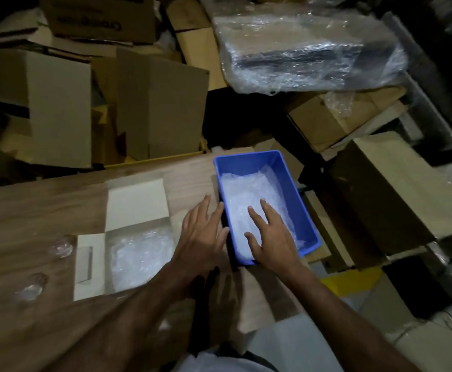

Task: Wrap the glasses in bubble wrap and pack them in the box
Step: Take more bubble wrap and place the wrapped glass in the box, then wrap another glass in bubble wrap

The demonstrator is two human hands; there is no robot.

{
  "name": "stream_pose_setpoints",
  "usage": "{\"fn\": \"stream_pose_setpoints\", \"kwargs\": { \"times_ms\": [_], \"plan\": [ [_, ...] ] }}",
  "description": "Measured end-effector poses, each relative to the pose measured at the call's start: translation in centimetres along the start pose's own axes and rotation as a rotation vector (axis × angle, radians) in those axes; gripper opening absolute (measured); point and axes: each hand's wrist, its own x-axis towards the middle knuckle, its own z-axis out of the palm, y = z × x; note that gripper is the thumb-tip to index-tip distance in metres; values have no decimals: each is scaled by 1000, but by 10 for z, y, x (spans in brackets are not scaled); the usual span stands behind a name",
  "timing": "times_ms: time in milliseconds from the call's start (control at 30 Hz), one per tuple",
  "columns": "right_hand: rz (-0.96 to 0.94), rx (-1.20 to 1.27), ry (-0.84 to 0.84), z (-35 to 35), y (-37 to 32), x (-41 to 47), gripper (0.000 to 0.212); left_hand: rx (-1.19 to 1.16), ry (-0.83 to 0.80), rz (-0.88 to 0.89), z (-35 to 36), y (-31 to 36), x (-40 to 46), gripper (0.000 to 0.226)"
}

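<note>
A blue plastic tub (292, 183) stands at the table's right edge with bubble wrap (249, 194) lying inside. My right hand (270, 232) lies flat on that wrap with straight, spread fingers. My left hand (202, 232) is open beside the tub, its fingers against the tub's left wall. An open white cardboard box (136, 202) sits to the left with a bubble-wrapped bundle (139, 251) inside. Two clear glasses (62, 245) (31, 287) rest on the wood at the far left, faint in the dim light.
The wooden table (45, 210) ends just right of the tub. Stacked brown cartons (149, 108) crowd the back. A big roll of bubble wrap (311, 52) lies at the back right. More cartons (386, 189) fill the floor on the right.
</note>
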Motion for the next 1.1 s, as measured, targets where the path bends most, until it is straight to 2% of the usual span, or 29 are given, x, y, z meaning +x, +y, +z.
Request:
{"fn": "stream_pose_setpoints", "kwargs": {
  "times_ms": [33, 100, 200, 300, 367, 500, 567, 833, 1100],
  "plan": [
    [17, -22, -48, -5, 14, 0, 62, -24, -45, -10, 6, 9, 11, 60],
    [76, -77, -273, -17, 35, 4, 71, -18, -153, -53, 18, 22, 30, 72],
    [116, -189, -589, -20, 56, 19, 86, 39, -241, -108, 37, 26, 50, 73],
    [97, -249, -727, -8, 66, 38, 99, 61, -322, -194, 51, 25, 55, 71],
    [71, -336, -780, 4, 71, 46, 94, 59, -343, -228, 56, 24, 54, 70],
    [-32, -352, -701, 22, 81, 50, 51, 52, -325, -221, 60, 24, 53, 70],
    [-35, -324, -660, 25, 83, 51, 38, 34, -306, -224, 62, 26, 53, 72],
    [-227, -377, -574, 26, 89, 64, 17, 45, -274, -226, 65, 27, 54, 74],
    [-372, -226, -294, 9, 92, 58, 7, -4, -255, -213, 62, 27, 52, 76]
  ]
}}
